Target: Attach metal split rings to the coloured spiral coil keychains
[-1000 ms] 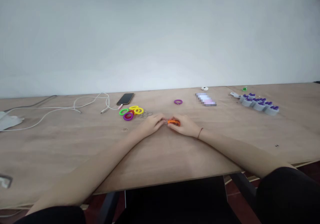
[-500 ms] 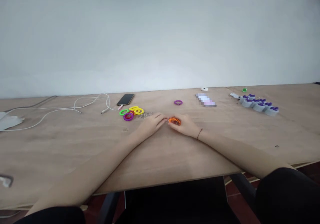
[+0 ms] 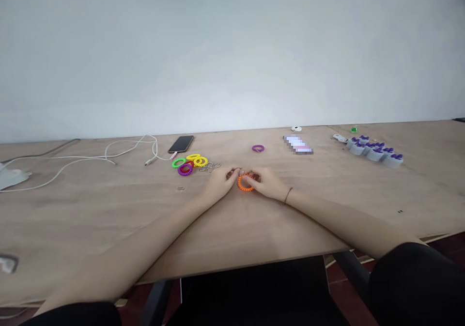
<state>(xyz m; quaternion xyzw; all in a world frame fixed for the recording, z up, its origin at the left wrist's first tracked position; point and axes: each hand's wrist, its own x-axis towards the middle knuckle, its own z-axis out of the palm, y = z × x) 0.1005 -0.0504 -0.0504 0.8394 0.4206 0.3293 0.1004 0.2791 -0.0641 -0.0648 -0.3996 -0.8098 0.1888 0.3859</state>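
An orange coiled ring (image 3: 244, 183) hangs at the fingers of my right hand (image 3: 269, 182), whose thumb and fingers pinch its upper right part. My left hand (image 3: 220, 180) is closed at the ring's upper left, thumb against fingers, near a small metal piece (image 3: 242, 172). Whatever the left fingers hold is too small to make out. Left of my hands lie green (image 3: 178, 163), red, purple (image 3: 185, 169) and yellow (image 3: 200, 161) coiled rings, beside several metal key rings (image 3: 209, 167). A single purple coiled ring (image 3: 258, 148) rests beyond my hands.
A dark phone (image 3: 181, 144) with a white cable lies at the back left, and a blurred-out phone-like item (image 3: 298, 144) at the back right. Grey-white cups with purple tops (image 3: 376, 150) stand on the right of the wooden table (image 3: 232, 239). A white earphone case (image 3: 296, 129) is near the wall.
The orange ring has turned and moved down and left, so more of its loop shows below my fingers. Both hands have curled more; the view has shifted slightly.
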